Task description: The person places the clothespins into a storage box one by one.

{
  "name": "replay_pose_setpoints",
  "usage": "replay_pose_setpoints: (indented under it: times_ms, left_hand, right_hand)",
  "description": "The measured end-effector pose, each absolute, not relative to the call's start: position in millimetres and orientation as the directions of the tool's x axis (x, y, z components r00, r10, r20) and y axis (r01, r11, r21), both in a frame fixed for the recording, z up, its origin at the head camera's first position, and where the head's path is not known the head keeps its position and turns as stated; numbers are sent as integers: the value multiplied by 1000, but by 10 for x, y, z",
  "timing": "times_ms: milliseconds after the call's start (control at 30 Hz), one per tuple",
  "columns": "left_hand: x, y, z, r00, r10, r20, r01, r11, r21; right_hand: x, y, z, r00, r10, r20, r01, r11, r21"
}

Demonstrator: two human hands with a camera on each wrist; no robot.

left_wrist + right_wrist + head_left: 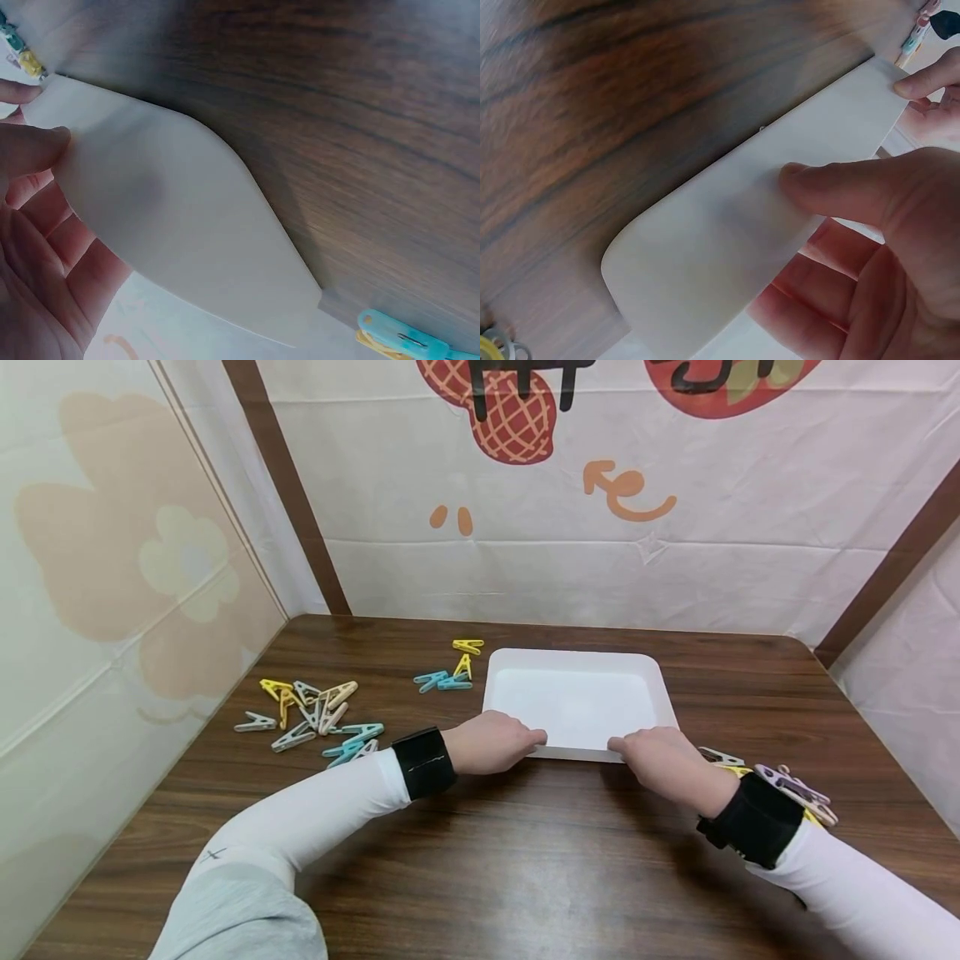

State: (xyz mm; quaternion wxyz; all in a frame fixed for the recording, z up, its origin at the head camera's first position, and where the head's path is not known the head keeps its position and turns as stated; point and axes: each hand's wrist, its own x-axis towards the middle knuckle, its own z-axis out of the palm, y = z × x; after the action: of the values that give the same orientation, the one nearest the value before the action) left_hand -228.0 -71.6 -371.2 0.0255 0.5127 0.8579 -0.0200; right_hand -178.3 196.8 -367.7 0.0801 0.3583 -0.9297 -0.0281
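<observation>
A shallow white rectangular tray (581,693) sits on the brown wooden table, with nothing visible inside it. My left hand (495,742) grips its near wall toward the left, and my right hand (671,764) grips the same wall toward the right. In the left wrist view the thumb presses the outer face of the tray wall (172,202) while the fingers lie over its inner side. The right wrist view shows the right hand (885,247) pinching the wall (705,232) in the same way, thumb outside.
Several mixed clothespins (318,714) lie in a loose pile at the left. A small group of yellow and blue clothespins (453,678) is just left of the tray. More clothespins (795,785) lie partly hidden behind the right wrist. A printed cloth (525,577) hangs behind the table.
</observation>
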Motion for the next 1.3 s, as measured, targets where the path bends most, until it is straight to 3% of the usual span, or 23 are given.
replay_pose_setpoints:
  times_ms: [467,967,1167,1300]
  left_hand:
    - [-2163,-847,-3674,-493,867,-70,867,496,46]
    - [-2226,-925,-3637,-530,847,-48,832,530,165]
    - [-2408,-970,-3506,-588,804,92,809,579,104]
    - [-2589,-997,-3427,-714,679,172,687,726,-14]
  right_hand:
    - [-1675,1906,-3689,-682,-717,143,-709,697,108]
    - [-1656,1878,-3687,-677,-723,138,-716,690,100]
    - [-1667,1878,-3685,-685,-721,107,-715,693,92]
    - [-1681,1879,-3680,-687,-721,91,-716,692,90]
